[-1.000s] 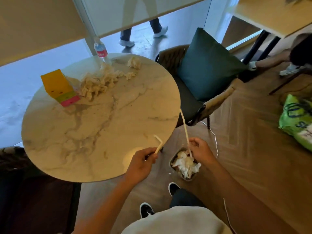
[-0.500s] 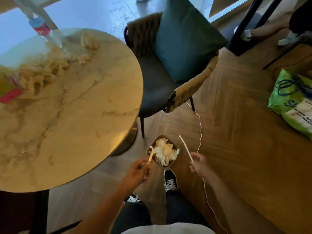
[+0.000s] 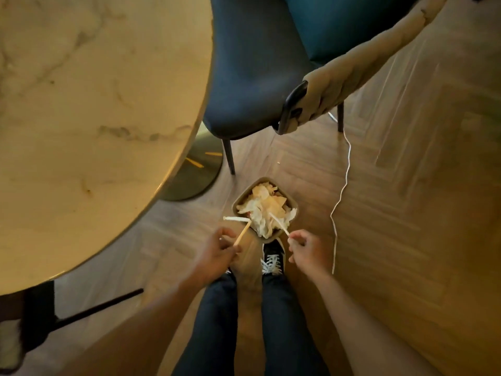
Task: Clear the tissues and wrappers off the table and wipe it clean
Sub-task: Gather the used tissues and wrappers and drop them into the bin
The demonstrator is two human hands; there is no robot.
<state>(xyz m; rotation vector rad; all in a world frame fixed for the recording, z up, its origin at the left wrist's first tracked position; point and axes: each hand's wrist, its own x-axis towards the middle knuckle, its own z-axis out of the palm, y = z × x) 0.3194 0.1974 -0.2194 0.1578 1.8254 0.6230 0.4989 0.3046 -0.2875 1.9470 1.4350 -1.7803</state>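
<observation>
Leaning over a small bin [image 3: 267,206] of crumpled tissues [image 3: 264,213] on the floor, a person's left hand [image 3: 217,253] pinches a bent straw wrapper [image 3: 240,226] and the right hand [image 3: 306,252] pinches another [image 3: 279,225], both angled toward the bin for dropping. Left of the bin, the desk [image 3: 95,118]; beyond it, a chair [image 3: 257,77].

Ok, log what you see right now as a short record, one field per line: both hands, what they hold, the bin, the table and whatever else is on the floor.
left hand: pinches a bent straw wrapper, its far end beside the bin
right hand: pinches a thin straight wrapper strip, its tip over the bin
bin: small, on the floor ahead of the shoes, heaped with crumpled tissues
table: round marble top, the part in view bare
chair: dark seat, beside the table
cable: white, trailing across the wooden floor
</observation>
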